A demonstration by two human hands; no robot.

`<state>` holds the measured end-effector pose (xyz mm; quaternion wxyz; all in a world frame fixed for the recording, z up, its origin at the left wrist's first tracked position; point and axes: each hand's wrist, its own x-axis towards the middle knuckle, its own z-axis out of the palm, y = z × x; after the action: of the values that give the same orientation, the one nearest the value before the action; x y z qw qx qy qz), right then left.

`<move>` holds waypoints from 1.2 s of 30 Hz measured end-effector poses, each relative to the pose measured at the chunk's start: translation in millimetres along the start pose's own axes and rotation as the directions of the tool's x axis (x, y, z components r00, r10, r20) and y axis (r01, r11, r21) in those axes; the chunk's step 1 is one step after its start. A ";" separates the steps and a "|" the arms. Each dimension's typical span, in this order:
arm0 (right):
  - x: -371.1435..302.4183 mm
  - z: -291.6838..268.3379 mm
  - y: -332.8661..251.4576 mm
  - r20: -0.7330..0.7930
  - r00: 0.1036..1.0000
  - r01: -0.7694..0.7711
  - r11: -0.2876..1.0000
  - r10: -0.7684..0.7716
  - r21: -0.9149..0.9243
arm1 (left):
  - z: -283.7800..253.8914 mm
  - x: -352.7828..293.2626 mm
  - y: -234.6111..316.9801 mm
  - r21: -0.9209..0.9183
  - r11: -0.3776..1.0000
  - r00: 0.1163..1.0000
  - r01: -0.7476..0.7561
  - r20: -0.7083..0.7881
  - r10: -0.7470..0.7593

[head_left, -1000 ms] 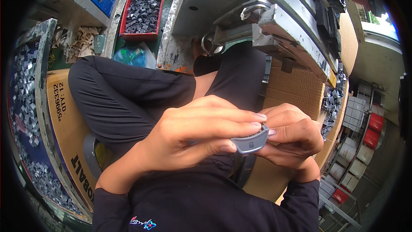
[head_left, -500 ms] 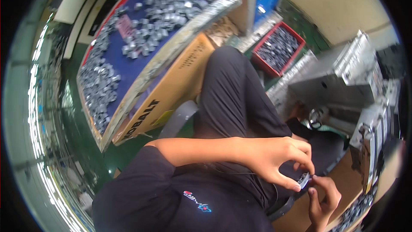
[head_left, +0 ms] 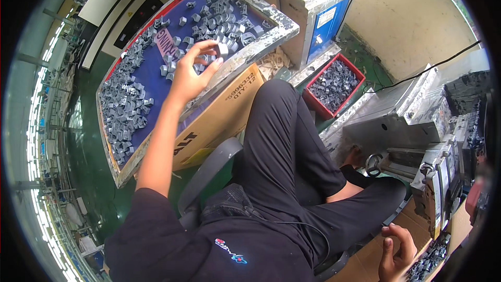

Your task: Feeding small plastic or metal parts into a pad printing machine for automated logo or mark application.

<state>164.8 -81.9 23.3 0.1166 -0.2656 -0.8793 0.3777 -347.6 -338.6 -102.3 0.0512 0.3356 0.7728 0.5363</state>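
Note:
My left hand [head_left: 195, 70] is raised over the near edge of the blue-lined tray table [head_left: 143, 70]. Its thumb and fingers pinch a small grey ring-shaped part [head_left: 222, 50]. Many similar grey parts [head_left: 124, 102] lie loose in heaps on the blue surface beneath and beyond it. At the lower right, my right hand [head_left: 397, 250] is curled beside my knee, thumb close to the fingertips. A tiny dark bit shows at its fingertips; what it is, or whether it is gripped, is too small to tell.
A red bin [head_left: 334, 86] full of dark grey pieces stands beyond my knees. Below the tray is a cardboard box [head_left: 224, 102]. Metal machinery [head_left: 402, 125] occupies the right side, above another box of grey pieces [head_left: 430, 258]. A chair armrest [head_left: 211, 169] curves beside my left thigh.
My left hand has swung from beside my right hand, up and left to the tray, carrying the grey part. The right hand stays low at the right, apart from the part.

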 end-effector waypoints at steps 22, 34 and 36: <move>-181.5 -62.7 85.8 -0.492 0.637 -0.768 0.543 0.594 -0.340 | -11.3 38.7 -16.9 0.655 0.645 0.918 -0.393 0.315 0.240; -196.9 -52.1 61.9 -0.407 0.469 -0.881 0.446 0.784 -0.155 | 229.1 19.8 157.9 -0.068 0.720 0.608 -0.690 0.486 0.628; -194.0 -52.5 60.7 -0.405 0.465 -0.879 0.465 0.787 -0.105 | 255.7 14.2 190.2 -0.219 0.675 0.545 -0.704 0.444 0.712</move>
<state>370.4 -123.2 14.5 0.0044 -0.7337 -0.6487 0.2022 -158.1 -89.3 -41.4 0.0290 0.7430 0.5269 0.4116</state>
